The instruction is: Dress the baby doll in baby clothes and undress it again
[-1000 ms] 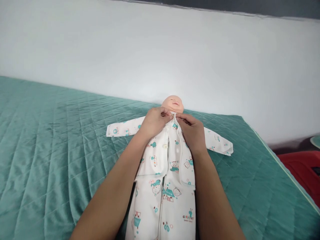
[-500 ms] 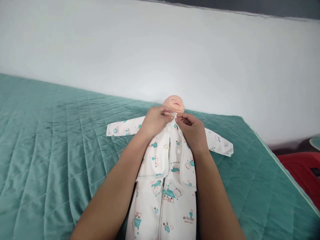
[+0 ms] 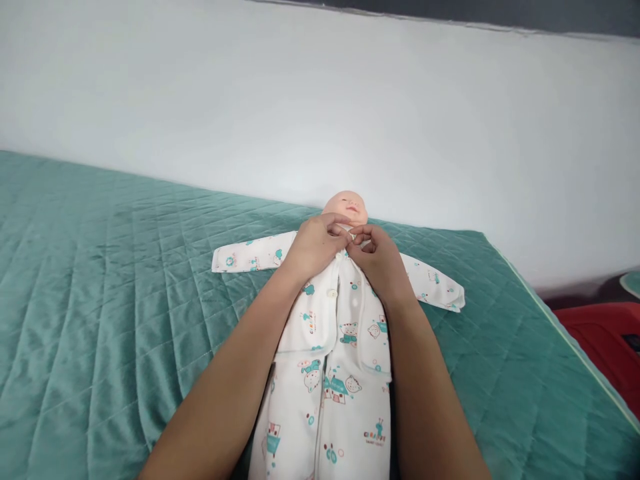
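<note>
A baby doll (image 3: 346,205) lies on its back with its head toward the wall. It wears a white printed jacket (image 3: 310,320) with sleeves spread to both sides, over white printed trousers (image 3: 350,427). At the collar, just under the doll's chin, my left hand (image 3: 320,243) pinches one front edge of the jacket. My right hand (image 3: 376,257) pinches the other edge, its fingertips touching those of the left. A pale button (image 3: 333,293) shows lower on the left front, where the two fronts hang unfastened. Whatever lies between my fingertips is hidden.
A green quilted cover (image 3: 125,300) spreads beneath the doll, its piped edge running down the right side. Behind it stands a white wall (image 3: 300,100). Beyond the right edge is a red plastic object (image 3: 600,340).
My right hand has moved slightly left, bringing the two collar edges together, and the gap between my fingertips has closed. The doll stays in place.
</note>
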Demonstrator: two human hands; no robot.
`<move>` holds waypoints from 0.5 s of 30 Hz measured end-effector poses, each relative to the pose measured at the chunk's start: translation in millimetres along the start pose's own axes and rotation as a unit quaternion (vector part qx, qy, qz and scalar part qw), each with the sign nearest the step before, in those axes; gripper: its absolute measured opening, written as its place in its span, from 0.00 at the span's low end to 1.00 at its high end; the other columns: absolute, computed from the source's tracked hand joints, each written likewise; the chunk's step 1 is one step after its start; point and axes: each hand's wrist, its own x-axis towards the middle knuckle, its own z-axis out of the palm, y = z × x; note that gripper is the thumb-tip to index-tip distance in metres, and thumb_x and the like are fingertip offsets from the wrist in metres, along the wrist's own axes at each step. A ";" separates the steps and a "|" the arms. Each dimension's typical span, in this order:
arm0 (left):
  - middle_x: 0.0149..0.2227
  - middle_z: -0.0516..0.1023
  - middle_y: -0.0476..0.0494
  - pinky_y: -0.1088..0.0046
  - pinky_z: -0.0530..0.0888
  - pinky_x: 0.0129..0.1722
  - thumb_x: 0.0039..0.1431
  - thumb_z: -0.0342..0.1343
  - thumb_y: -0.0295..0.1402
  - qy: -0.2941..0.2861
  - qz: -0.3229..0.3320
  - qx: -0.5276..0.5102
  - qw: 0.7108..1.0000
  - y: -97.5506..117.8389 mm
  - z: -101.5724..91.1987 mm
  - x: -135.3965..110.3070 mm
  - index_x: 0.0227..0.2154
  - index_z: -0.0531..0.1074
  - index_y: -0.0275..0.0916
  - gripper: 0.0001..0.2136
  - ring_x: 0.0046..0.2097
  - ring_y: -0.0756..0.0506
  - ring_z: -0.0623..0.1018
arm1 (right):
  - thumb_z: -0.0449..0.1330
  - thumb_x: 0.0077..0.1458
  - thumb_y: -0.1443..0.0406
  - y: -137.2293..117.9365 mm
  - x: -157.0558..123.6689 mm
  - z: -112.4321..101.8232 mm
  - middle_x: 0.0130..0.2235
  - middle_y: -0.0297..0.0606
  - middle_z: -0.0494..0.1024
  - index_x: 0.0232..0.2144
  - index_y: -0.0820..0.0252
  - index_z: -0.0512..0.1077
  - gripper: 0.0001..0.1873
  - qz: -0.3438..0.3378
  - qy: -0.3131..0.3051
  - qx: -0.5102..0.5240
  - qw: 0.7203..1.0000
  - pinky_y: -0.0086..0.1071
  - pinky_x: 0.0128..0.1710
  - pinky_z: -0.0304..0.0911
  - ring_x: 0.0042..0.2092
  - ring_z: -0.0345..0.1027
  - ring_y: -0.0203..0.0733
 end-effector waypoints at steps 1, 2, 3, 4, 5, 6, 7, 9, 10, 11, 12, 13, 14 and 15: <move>0.34 0.82 0.46 0.70 0.72 0.41 0.56 0.56 0.28 -0.003 0.003 0.001 1.000 -0.2 0.5 0.0 0.47 0.78 0.38 0.15 0.36 0.47 0.78 | 0.63 0.50 0.62 0.4 0.2 0.1 0.35 0.30 0.71 0.39 0.56 0.72 0.12 0.001 -0.001 -0.004 1.000 0.32 0.32 0.57 0.29 0.59 0.32; 0.34 0.82 0.46 0.70 0.72 0.41 0.57 0.56 0.28 -0.003 0.004 0.004 1.000 0.0 0.9 -0.1 0.46 0.78 0.38 0.15 0.37 0.46 0.79 | 0.63 0.50 0.62 0.8 0.3 0.2 0.36 0.30 0.71 0.39 0.56 0.73 0.12 0.000 -0.001 -0.005 1.000 0.32 0.32 0.57 0.29 0.59 0.33; 0.34 0.82 0.46 0.70 0.72 0.41 0.57 0.55 0.27 -0.002 0.004 0.011 1.000 0.5 1.3 -0.1 0.46 0.78 0.38 0.15 0.37 0.46 0.79 | 0.63 0.50 0.62 1.3 0.4 0.1 0.36 0.30 0.71 0.40 0.56 0.72 0.13 0.000 0.000 -0.002 1.000 0.32 0.33 0.57 0.29 0.59 0.33; 0.35 0.81 0.46 0.70 0.72 0.42 0.57 0.55 0.26 0.001 0.003 0.021 1.000 1.3 1.5 -0.2 0.45 0.79 0.39 0.15 0.37 0.46 0.78 | 0.63 0.50 0.62 1.7 0.4 -0.1 0.36 0.30 0.71 0.40 0.56 0.72 0.13 0.000 0.000 0.002 1.000 0.32 0.33 0.58 0.29 0.59 0.33; 0.35 0.81 0.46 0.70 0.72 0.42 0.57 0.54 0.25 0.005 0.002 0.034 0.999 2.2 1.7 -0.3 0.45 0.79 0.39 0.15 0.38 0.46 0.78 | 0.63 0.50 0.62 2.1 0.4 -0.3 0.36 0.30 0.71 0.41 0.56 0.72 0.14 0.001 0.001 0.007 1.000 0.32 0.32 0.58 0.29 0.59 0.33; 0.36 0.81 0.46 0.69 0.72 0.43 0.57 0.53 0.25 0.011 0.003 0.047 0.999 3.1 1.7 -0.3 0.45 0.79 0.40 0.15 0.38 0.46 0.78 | 0.63 0.50 0.62 2.4 0.4 -0.6 0.36 0.30 0.72 0.41 0.56 0.72 0.15 0.002 0.001 0.012 1.000 0.32 0.32 0.58 0.29 0.59 0.33; 0.38 0.81 0.46 0.69 0.72 0.44 0.57 0.53 0.24 0.017 0.005 0.060 0.998 3.8 1.7 -0.2 0.44 0.80 0.40 0.15 0.39 0.46 0.78 | 0.63 0.49 0.62 2.6 0.3 -0.9 0.37 0.30 0.72 0.42 0.56 0.72 0.15 0.004 0.001 0.015 1.000 0.31 0.32 0.58 0.29 0.59 0.33; 0.42 0.80 0.44 0.67 0.72 0.48 0.59 0.52 0.24 0.026 0.012 0.079 0.996 4.5 1.3 0.2 0.42 0.81 0.40 0.14 0.42 0.45 0.78 | 0.64 0.49 0.61 3.2 0.1 -1.3 0.37 0.31 0.72 0.42 0.56 0.72 0.16 0.008 0.004 0.019 1.000 0.31 0.30 0.58 0.29 0.59 0.33; 0.44 0.80 0.42 0.66 0.72 0.50 0.59 0.52 0.25 0.028 0.014 0.086 0.996 4.5 1.0 0.5 0.41 0.81 0.40 0.14 0.44 0.45 0.78 | 0.64 0.49 0.61 3.6 0.1 -1.3 0.37 0.31 0.72 0.42 0.56 0.72 0.16 0.008 0.007 0.023 1.000 0.31 0.30 0.58 0.29 0.59 0.33; 0.45 0.80 0.41 0.65 0.71 0.51 0.60 0.52 0.25 0.029 0.015 0.091 0.995 4.2 0.7 0.8 0.40 0.82 0.39 0.13 0.45 0.44 0.78 | 0.65 0.49 0.61 4.0 0.1 -1.3 0.37 0.31 0.73 0.41 0.56 0.73 0.16 0.008 0.011 0.028 1.000 0.31 0.30 0.58 0.29 0.59 0.33; 0.45 0.80 0.41 0.65 0.71 0.52 0.60 0.52 0.25 0.028 0.015 0.095 0.995 3.7 0.3 1.2 0.39 0.82 0.39 0.12 0.46 0.43 0.78 | 0.65 0.48 0.61 4.5 0.1 -1.1 0.37 0.31 0.73 0.41 0.56 0.73 0.16 0.008 0.015 0.034 0.999 0.31 0.30 0.58 0.29 0.60 0.33; 0.46 0.80 0.41 0.65 0.71 0.53 0.60 0.53 0.26 0.026 0.014 0.096 0.995 3.1 -0.1 1.5 0.38 0.82 0.39 0.12 0.47 0.43 0.78 | 0.65 0.48 0.61 4.9 0.2 -1.0 0.37 0.31 0.73 0.41 0.56 0.73 0.16 0.009 0.020 0.041 0.999 0.31 0.30 0.58 0.29 0.60 0.33; 0.46 0.81 0.41 0.65 0.71 0.53 0.61 0.52 0.26 0.024 0.015 0.095 0.995 2.2 -0.5 1.7 0.38 0.82 0.39 0.12 0.47 0.43 0.78 | 0.65 0.49 0.60 5.0 0.2 -0.8 0.37 0.31 0.73 0.41 0.56 0.73 0.16 0.010 0.025 0.046 0.999 0.31 0.31 0.59 0.29 0.60 0.33; 0.46 0.81 0.42 0.65 0.71 0.53 0.61 0.52 0.25 0.023 0.017 0.092 0.995 1.2 -1.2 1.9 0.38 0.82 0.39 0.12 0.48 0.43 0.78 | 0.65 0.49 0.60 4.8 0.1 -0.7 0.37 0.31 0.74 0.41 0.56 0.73 0.15 0.012 0.032 0.049 0.998 0.31 0.31 0.59 0.30 0.61 0.33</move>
